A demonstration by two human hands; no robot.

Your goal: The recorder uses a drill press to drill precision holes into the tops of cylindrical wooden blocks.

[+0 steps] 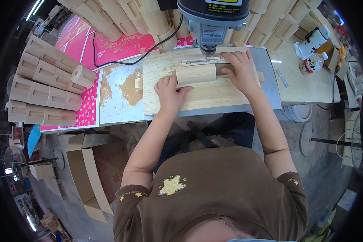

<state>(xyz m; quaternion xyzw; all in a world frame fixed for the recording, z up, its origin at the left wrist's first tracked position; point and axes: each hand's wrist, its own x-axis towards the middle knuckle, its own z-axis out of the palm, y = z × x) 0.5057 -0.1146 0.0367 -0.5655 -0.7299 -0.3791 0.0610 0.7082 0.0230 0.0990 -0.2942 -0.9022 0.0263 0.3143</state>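
Note:
A pale wooden cylinder (197, 74) lies sideways in a wooden jig (165, 103) on the drill press table. My left hand (169, 92) closes on the cylinder's left end, its thumb stretched along the near side. Around the right end of the jig bends my right hand (242, 70), thumb and forefinger apart on either side of a dark gap beside the cylinder. Behind the cylinder runs a slotted metal strip (201, 62). Over that strip hangs the chuck (208, 50) of the drill press (213, 20); its bit is hard to make out.
Stacked wooden cylinders with rectangular recesses (48, 82) stand on the left, more at the back. Sawdust (131, 88) covers part of the tabletop. A black cable (141, 60) loops across. At right are a plastic bottle (313, 63) and a blue-white tube (282, 78). An open carton (88, 173) sits below.

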